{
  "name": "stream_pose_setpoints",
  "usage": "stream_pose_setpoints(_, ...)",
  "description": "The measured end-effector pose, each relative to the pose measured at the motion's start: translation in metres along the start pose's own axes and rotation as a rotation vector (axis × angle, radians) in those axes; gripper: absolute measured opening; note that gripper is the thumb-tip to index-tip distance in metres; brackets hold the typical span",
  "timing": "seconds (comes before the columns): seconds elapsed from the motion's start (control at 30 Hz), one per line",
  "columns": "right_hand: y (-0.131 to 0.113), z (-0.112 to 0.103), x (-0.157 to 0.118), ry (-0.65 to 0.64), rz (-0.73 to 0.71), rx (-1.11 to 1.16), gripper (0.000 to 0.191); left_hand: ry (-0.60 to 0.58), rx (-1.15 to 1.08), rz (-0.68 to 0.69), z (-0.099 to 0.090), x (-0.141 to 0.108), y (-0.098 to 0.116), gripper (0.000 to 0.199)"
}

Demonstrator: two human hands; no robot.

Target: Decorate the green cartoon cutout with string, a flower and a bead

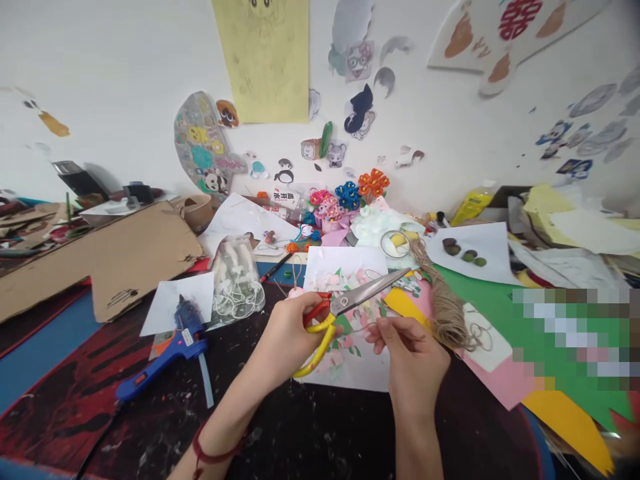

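Note:
My left hand (287, 337) is closed around the red and yellow handles of a pair of scissors (369, 291), whose blades point up and to the right. Pinched in the fingertips of my right hand (415, 357) is a thin brown string (361, 328) that runs left toward my left hand; its far end is hidden there. Beneath both hands lies a white sheet of paper (320, 387) scattered with pink and green paper scraps (345, 341). Just behind my left hand a small pink piece (296, 292) with a string loop is partly covered.
A blue glue gun (163, 365) lies at left, beside a clear bag of white cords (237, 283). To the right are a hank of twine (447, 307), coloured paper and a sheet with several dark green-brown pieces (470, 257). Cardboard (135, 260) covers the far left; craft flowers (349, 195) stand behind.

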State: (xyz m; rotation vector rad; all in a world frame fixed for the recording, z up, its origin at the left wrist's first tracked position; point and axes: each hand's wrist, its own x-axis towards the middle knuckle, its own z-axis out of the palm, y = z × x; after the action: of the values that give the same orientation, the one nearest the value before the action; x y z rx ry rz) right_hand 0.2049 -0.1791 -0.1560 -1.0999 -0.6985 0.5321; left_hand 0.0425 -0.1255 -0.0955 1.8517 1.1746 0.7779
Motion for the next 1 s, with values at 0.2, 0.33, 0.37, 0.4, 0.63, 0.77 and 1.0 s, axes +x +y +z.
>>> stream_pose_setpoints(0.2,-0.002,0.001,-0.002,0.153,-0.167,-0.116,0.014,0.128,-0.042,-0.098,0.006,-0.013,-0.012,0.027)
stream_pose_setpoints(0.33,-0.005,0.003,-0.002,0.239,-0.251,-0.158,0.013,0.233,-0.049,-0.063,0.0,-0.029,-0.021,0.023)
stream_pose_setpoints(0.37,-0.004,0.004,-0.002,0.251,-0.27,-0.163,0.013,0.254,-0.071,-0.075,0.001,-0.033,-0.025,0.024)
stream_pose_setpoints(0.4,-0.004,0.004,-0.002,0.26,-0.292,-0.166,0.012,0.267,-0.094,-0.089,0.004,-0.037,-0.028,0.026)
stream_pose_setpoints(0.63,-0.003,0.009,-0.002,0.301,-0.397,-0.204,0.014,0.258,-0.225,-0.142,0.031,-0.046,-0.035,0.029)
stream_pose_setpoints(0.77,-0.026,0.02,0.009,0.197,-0.471,-0.303,0.015,0.238,-0.16,-0.012,0.013,-0.045,-0.009,0.038)
stream_pose_setpoints(1.0,-0.079,0.043,0.038,0.065,-0.738,-0.453,0.013,0.189,0.116,0.055,-0.033,-0.04,0.019,0.04)
